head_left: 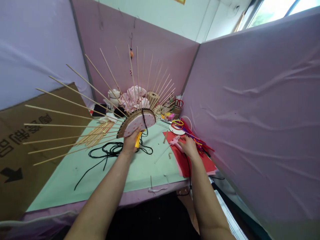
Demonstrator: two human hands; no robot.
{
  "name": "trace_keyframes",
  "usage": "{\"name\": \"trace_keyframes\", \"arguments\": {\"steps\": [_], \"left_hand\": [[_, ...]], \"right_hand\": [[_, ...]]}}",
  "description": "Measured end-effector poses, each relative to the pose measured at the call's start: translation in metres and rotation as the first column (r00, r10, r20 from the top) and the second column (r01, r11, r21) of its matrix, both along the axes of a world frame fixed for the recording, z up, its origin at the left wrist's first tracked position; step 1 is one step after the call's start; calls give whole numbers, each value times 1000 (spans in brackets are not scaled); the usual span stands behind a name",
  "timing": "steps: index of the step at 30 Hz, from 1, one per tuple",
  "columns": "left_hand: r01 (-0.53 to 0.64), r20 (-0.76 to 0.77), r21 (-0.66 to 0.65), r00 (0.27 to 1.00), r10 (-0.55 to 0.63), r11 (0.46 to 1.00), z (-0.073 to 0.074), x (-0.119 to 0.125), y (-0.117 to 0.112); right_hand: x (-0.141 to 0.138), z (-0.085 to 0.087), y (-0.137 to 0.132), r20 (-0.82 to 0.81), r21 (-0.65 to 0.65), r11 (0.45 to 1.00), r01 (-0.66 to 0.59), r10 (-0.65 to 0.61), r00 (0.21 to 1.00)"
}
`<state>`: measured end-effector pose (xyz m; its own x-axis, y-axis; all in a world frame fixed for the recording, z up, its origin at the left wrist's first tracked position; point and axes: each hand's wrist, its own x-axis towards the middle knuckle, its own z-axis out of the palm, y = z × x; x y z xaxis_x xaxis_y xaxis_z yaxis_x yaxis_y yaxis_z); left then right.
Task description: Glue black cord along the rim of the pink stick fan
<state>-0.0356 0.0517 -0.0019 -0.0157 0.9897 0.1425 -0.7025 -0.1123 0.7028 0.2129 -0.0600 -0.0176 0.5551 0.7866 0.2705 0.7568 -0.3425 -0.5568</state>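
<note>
My left hand (130, 142) is closed on the lower edge of a half-round cardboard piece (140, 123) covered in pale pink spotted cloth. Long thin wooden sticks (75, 114) fan outward from its curved rim. A black cord (144, 116) crosses the cloth and hangs down past it. Beside my fingers is a yellow object (137, 140), partly hidden, its kind unclear. At the right, my right hand (188, 146) has its fingers around the handle of a pink glue gun (175, 140). A clear glue stick (162, 154) appears behind the gun, over the table.
Red sheets (197, 165) lie under the glue gun. Coiled black cord (110, 150) and a bundle of sticks (98, 133) rest on the green tabletop (62, 181). Yellow scissors (177, 124) and coloured pipe cleaners (192, 133) are at right. A cardboard box (32, 133) stands left.
</note>
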Motion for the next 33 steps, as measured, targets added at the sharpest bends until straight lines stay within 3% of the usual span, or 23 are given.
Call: {"name": "trace_keyframes", "arguments": {"steps": [4,8,16,19,22,25,27,33], "left_hand": [[-23,-12,-72,1000,22,997,-4,-1,3],[-48,-20,-132,999,46,990,-6,-4,6],[18,73,-70,997,-13,997,-4,-3,6],[29,74,-71,997,-24,997,-3,-2,4],[17,35,-56,999,-15,998,-1,-1,1],[17,-41,-41,999,-18,999,-3,0,-3],[27,-105,-38,994,-31,999,-6,2,-5],[28,-178,24,984,-23,999,-17,12,-8]], "right_hand": [[8,-14,6,15,-130,991,-1,3,1000],[3,-20,16,-7,-160,987,-29,29,1000],[-10,8,-8,-179,56,985,-164,172,969],[-28,19,-14,-410,273,951,-145,252,876],[-56,29,-16,-673,447,894,-11,345,654],[-84,42,-18,-747,517,855,40,428,508],[-98,52,-21,-704,557,831,13,463,539],[-115,82,-33,-489,583,805,-112,458,743]]}}
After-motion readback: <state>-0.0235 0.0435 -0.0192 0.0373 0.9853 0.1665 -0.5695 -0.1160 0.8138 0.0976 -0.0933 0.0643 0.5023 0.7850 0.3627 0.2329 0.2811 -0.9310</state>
